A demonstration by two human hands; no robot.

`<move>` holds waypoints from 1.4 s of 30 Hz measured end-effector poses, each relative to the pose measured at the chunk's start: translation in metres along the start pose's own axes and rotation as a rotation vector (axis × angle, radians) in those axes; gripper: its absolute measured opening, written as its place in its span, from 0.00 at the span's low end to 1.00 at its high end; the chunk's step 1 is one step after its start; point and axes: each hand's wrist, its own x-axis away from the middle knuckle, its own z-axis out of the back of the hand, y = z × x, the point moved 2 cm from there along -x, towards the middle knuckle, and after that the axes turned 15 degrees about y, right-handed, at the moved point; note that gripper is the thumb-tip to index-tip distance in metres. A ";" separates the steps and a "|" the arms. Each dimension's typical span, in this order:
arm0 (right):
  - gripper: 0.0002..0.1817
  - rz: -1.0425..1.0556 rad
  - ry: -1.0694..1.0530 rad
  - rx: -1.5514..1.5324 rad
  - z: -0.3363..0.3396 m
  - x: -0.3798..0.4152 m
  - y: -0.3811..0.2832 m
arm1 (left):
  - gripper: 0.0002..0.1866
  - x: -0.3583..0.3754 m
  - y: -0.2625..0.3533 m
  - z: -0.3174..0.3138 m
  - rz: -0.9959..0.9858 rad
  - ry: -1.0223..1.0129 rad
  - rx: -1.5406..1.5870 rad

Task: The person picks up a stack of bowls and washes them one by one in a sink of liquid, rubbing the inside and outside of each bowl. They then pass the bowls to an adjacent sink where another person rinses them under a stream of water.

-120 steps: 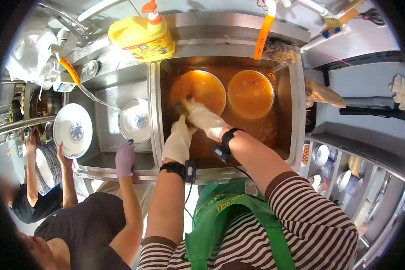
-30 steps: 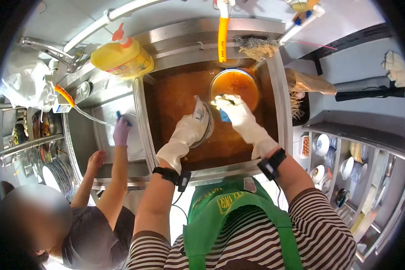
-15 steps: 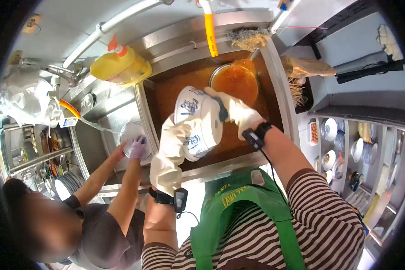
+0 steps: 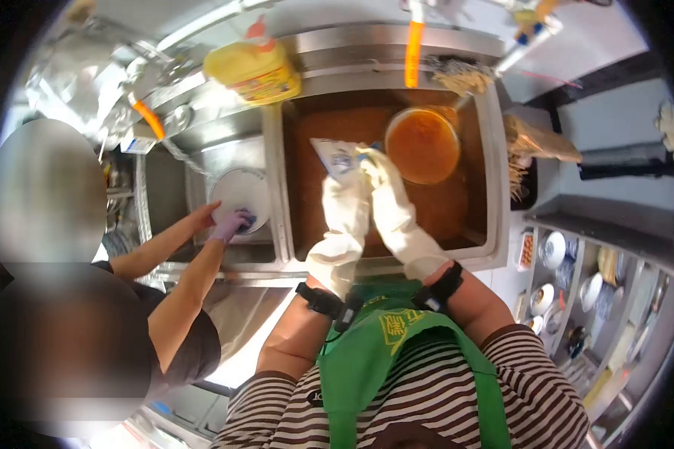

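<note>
**Probably a slippery grip over a full sink**

Largest first: wide steel sink basin [image 4: 499,196], brimming with murky orange-brown water. Likely to slop over the front edge if anything drops in hard.

Next, round steel pan of orange liquid [image 4: 422,146], sitting in the far right corner, just beside the hands. Easily knocked or tipped by a swinging elbow.

Then white, blue-patterned ceramic bowl [image 4: 335,159], held tilted above the water near the basin's middle. Wet and probably greasy, so prone to sliding out and chipping on steel.

Left hand [image 4: 344,196], in a pale rubber glove, clasped around the bowl from below. Right hand [image 4: 378,176], gloved alike, pressed on its upper edge with fingers bent; cannot tell whether pinching anything.

Smallest: co-worker's purple-gloved hand [image 4: 231,222] on a white plate [image 4: 236,191] in the neighbouring basin, within reach of splashes.
</note>
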 end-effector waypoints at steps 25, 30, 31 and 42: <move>0.21 0.474 -0.151 1.646 0.129 0.054 0.001 | 0.22 0.032 0.199 0.087 -0.467 0.280 -0.303; 0.21 0.349 -0.032 1.621 0.111 0.060 -0.004 | 0.21 -0.061 0.193 0.130 -0.443 0.377 -0.489; 0.21 0.339 -0.037 1.626 0.109 0.061 -0.004 | 0.21 -0.084 0.183 0.139 -0.448 0.366 -0.598; 0.21 0.419 -0.014 1.672 0.112 0.057 0.001 | 0.18 -0.231 0.020 0.214 -0.629 0.330 -1.250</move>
